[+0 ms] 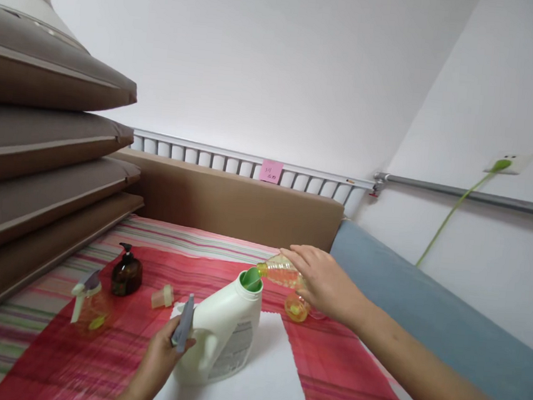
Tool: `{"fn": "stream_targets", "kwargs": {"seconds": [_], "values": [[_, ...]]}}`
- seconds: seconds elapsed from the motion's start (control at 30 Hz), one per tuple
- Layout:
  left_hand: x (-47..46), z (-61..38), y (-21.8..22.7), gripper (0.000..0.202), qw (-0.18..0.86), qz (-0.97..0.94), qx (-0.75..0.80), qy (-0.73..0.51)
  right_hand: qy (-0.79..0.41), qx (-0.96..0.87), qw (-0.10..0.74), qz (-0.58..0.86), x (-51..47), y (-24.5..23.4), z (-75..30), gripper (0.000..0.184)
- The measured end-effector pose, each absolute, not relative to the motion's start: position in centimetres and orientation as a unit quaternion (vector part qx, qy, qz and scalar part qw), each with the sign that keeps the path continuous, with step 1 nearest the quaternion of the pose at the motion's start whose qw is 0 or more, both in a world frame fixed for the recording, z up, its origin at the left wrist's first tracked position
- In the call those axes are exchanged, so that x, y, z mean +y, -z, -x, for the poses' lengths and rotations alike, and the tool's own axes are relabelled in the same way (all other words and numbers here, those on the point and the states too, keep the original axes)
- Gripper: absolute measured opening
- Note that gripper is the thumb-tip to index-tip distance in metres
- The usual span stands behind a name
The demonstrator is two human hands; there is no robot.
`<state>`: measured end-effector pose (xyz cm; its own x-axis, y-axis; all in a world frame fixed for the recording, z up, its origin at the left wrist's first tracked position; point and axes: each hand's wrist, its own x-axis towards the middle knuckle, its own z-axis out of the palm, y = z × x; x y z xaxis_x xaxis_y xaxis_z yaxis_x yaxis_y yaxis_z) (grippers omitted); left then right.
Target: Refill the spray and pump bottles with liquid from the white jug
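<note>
My right hand (pixel 322 281) grips a clear plastic bottle (pixel 281 272) of yellow-orange liquid, tipped on its side with its mouth at a green funnel (pixel 252 278). The funnel sits in the neck of a white jug (pixel 220 334) standing on a white sheet (pixel 258 388). My left hand (pixel 161 356) is closed on the jug's handle side and pinches a grey cap-like piece (pixel 183 327) between its fingers.
A brown pump bottle (pixel 126 272), a clear spray bottle (pixel 89 305) and a small pale cup (pixel 163 296) stand on the red striped cloth (pixel 106 348) at left. An orange round piece (pixel 297 307) lies under my right hand. Brown cushions (pixel 39 159) are stacked at left.
</note>
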<state>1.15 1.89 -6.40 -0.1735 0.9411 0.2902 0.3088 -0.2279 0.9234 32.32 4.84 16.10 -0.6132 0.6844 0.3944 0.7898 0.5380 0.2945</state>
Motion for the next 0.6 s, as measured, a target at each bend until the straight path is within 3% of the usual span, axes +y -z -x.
{"fn": "stream_targets", "kwargs": {"seconds": [0.27, 0.37, 0.47, 0.6], "values": [[1.0, -0.4, 4.9, 0.033, 0.301, -0.556, 0.507, -0.585, 0.113, -0.838, 0.214, 0.488, 0.8, -15.2, -33.0, 0.065], [-0.9, 0.5, 1.5, 0.038, 0.289, -0.514, 0.517, -0.621, 0.002, -0.804, 0.273, 0.529, -2.6, -11.4, -32.0, 0.07], [-2.9, 0.8, -2.9, 0.029, 0.303, -0.438, 0.482, -0.695, -0.17, -0.767, 0.31, 0.535, -5.7, -6.3, -29.4, 0.078], [-4.8, 0.2, -7.2, 0.03, 0.432, -0.326, 0.334, -0.771, -0.344, -0.723, 0.291, 0.524, -8.2, -2.2, -24.8, 0.08]]}}
